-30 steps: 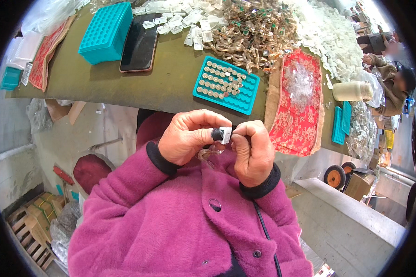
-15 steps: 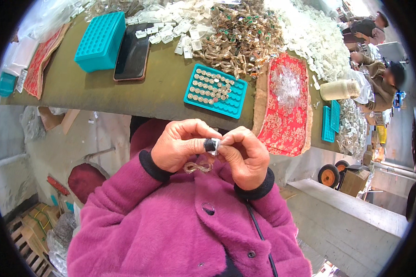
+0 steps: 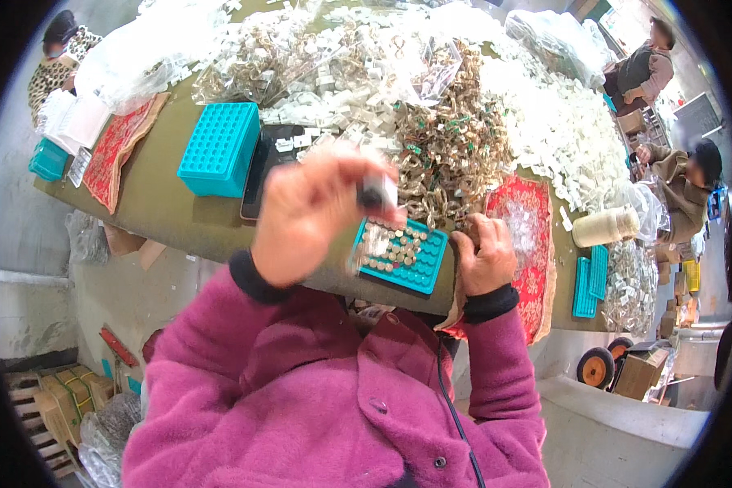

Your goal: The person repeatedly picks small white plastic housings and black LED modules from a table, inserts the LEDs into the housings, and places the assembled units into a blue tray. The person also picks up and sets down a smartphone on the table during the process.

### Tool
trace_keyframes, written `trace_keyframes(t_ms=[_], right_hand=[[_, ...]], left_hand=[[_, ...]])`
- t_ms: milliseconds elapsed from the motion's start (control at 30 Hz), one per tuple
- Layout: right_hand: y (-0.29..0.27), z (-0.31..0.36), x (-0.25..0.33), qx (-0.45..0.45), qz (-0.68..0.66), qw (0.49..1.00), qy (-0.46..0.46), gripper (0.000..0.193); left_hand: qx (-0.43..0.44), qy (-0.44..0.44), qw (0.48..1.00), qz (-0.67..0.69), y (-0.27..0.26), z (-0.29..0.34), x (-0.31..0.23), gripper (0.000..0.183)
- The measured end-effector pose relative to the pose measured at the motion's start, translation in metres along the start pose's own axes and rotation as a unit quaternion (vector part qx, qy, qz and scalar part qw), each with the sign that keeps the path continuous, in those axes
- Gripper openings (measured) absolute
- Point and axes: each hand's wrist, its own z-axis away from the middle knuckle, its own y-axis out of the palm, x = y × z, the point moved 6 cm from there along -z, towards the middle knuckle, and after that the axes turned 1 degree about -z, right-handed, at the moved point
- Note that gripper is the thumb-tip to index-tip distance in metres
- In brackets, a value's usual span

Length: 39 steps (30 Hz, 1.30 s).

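Observation:
My left hand [image 3: 297,215] is raised over the table, blurred by motion. A black band wraps its thumb. Between its thumb and fingers is a small white plastic piece [image 3: 390,193], and a blurred loop of clear wire [image 3: 374,244] hangs below. Under it lies a teal tray [image 3: 435,259] of round hollows, many filled with small silvery discs [image 3: 400,254]. My right hand [image 3: 488,259] is down between the tray and a red patterned cloth [image 3: 537,285], fingers curled and closed at the near edge of a pile of clear coiled wires [image 3: 455,154]. What its fingertips touch is hidden.
A teal box-shaped rack [image 3: 220,150] stands at the left beside a dark phone [image 3: 256,175]. Heaps of white plastic pieces [image 3: 561,138] cover the far side. A cream jar [image 3: 606,226] lies right of the cloth, near teal trays [image 3: 586,285]. Other people [image 3: 683,183] sit farther off.
My hands have parted from in front of my chest. The left has risen up and leftward with the white piece; the right has gone down to the table by the wire pile. The view has shifted.

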Motion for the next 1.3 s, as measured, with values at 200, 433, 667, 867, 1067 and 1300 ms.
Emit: trace_keyframes(t_ms=[200,433,667,867,1067,1300], right_hand=[[0.006,-0.002,-0.005,-0.026,-0.024,0.999,-0.003,0.019],[0.005,0.038,-0.022,0.059,-0.579,0.727,0.364,0.012],[0.012,0.050,0.001,0.037,-0.627,0.667,0.401,0.017],[-0.022,0.046,-0.025,0.044,-0.335,0.872,0.355,0.013],[-0.018,0.069,0.003,0.032,-0.581,0.726,0.365,0.018],[-0.023,0.075,0.019,0.076,-0.576,0.740,0.338,0.067]], left_hand=[[-0.166,0.159,0.909,-0.347,-0.033,-0.108,-0.029,0.037],[0.015,-0.171,0.972,-0.161,0.041,0.006,0.070,0.022],[0.018,-0.205,0.962,-0.178,0.080,0.012,0.106,0.036],[0.015,-0.224,0.948,-0.225,0.080,0.018,0.111,0.036],[0.022,-0.186,0.969,-0.161,0.101,0.028,0.116,0.026],[0.049,0.018,0.940,-0.338,0.100,0.038,0.092,0.024]])
